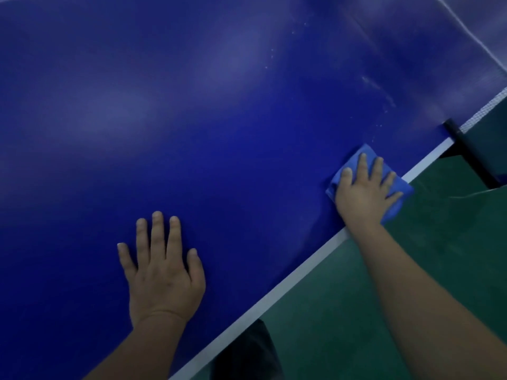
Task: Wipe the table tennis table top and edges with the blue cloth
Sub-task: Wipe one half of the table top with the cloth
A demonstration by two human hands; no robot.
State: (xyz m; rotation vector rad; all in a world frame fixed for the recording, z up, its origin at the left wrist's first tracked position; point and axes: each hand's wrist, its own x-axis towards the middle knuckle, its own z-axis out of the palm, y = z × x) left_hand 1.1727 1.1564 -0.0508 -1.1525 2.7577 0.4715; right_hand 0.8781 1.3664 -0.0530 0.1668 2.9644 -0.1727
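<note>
- The cloth, folded flat, lies under the right hand at the side rim of the bench; its corners show beyond the fingertips and past the little finger.
- On the little-finger side the cloth covers the white edge line and reaches over the rim.
- The right hand presses palm-down on the cloth, fingers straight and spread, none curled round it.
- The left hand rests flat on the bare blue bench, well apart from the right hand on its thumb side and nearer the person, fingers straight and slightly apart, holding nothing.
- Beyond the right fingertips pale specks and a smear mark the surface.
- Further out past those fingertips a black net post clamps the rim, with the net running from it.
- Below the right forearm lies green floor.
</note>
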